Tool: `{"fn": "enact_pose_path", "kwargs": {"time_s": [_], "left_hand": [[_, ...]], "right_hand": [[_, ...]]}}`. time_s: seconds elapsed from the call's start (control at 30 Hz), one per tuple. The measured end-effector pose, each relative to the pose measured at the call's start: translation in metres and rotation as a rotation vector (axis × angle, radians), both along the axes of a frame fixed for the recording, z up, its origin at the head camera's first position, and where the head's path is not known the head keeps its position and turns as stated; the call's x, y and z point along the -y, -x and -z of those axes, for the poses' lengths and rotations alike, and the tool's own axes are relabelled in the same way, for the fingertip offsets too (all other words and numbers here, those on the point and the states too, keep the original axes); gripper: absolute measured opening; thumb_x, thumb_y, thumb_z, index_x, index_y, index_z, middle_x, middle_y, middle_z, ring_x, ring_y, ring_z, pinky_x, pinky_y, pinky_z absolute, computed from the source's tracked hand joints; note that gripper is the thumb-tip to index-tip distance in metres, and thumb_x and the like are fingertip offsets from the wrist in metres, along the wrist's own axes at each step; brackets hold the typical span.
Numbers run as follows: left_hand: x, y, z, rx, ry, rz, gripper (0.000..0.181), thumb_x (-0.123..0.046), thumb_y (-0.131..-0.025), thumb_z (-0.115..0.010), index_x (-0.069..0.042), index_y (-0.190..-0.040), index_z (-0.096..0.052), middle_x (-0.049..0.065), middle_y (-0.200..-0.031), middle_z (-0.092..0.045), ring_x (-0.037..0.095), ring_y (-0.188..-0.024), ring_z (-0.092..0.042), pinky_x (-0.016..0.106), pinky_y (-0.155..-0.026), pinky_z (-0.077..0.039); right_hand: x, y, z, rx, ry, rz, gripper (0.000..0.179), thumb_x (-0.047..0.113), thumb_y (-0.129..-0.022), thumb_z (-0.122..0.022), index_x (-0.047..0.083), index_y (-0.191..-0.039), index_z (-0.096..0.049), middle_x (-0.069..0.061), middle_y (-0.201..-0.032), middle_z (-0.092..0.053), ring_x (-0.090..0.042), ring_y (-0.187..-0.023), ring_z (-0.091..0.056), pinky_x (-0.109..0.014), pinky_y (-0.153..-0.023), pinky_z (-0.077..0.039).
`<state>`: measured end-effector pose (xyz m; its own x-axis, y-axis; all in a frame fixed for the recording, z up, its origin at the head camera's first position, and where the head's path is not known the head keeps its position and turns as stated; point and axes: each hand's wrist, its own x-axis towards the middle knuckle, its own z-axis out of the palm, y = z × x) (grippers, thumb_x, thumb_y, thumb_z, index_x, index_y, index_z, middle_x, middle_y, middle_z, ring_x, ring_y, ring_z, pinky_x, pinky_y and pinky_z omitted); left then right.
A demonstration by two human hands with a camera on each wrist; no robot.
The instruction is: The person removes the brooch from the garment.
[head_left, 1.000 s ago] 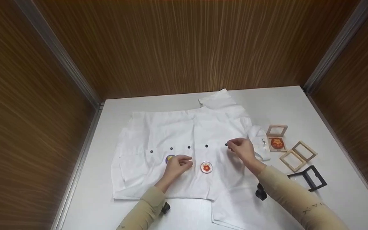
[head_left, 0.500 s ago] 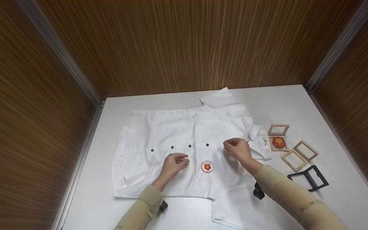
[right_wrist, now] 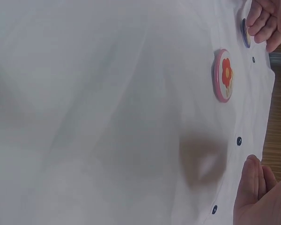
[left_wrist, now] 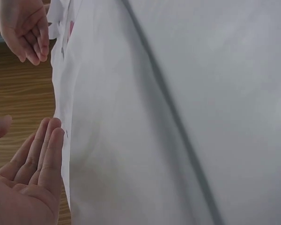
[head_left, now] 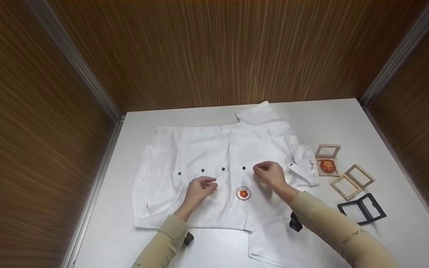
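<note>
A white shirt (head_left: pixel 199 145) with a row of small dark buttons (head_left: pixel 244 168) lies spread on the white table. On its near half sits a round badge (head_left: pixel 243 193) with a red flower. My left hand (head_left: pixel 199 190) hovers over the cloth left of it, fingers loosely bent, holding nothing. A second, dark-rimmed badge (right_wrist: pixel 246 33) shows beside that hand in the right wrist view; the hand hides it in the head view. My right hand (head_left: pixel 272 175) is held above the cloth near the button row, its thumb apart from the fingers (right_wrist: pixel 249 183) and nothing between them.
To the right stand a pinkish display case (head_left: pixel 320 173) with an orange-red round piece (head_left: pixel 327 166) inside, an open light wooden case (head_left: pixel 352 181) and an open black case (head_left: pixel 365 212). Wood-grain panels (head_left: pixel 199 56) enclose the table (head_left: pixel 333 119).
My right hand has moved left along the button row, uncovering a button at its right. My left hand has shifted slightly left, covering the badge that showed beside it before.
</note>
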<state>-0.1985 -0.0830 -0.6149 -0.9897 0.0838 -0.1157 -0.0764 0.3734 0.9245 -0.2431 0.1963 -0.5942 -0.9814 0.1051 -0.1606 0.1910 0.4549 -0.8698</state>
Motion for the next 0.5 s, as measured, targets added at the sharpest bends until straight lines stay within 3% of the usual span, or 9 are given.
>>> {"fn": "enact_pose_path", "kwargs": {"time_s": [0.5], "left_hand": [[0.018, 0.002, 0.000, -0.008, 0.015, -0.049, 0.027, -0.010, -0.094, -0.074, 0.005, -0.117, -0.075, 0.017, -0.102, -0.080, 0.020, -0.089, -0.077, 0.021, -0.076, -0.062]], "right_hand": [[0.025, 0.001, 0.002, -0.007, 0.042, -0.036, 0.019, 0.012, -0.094, -0.075, -0.005, -0.102, -0.079, -0.010, -0.085, -0.081, 0.003, -0.065, -0.063, -0.012, -0.066, -0.051]]}}
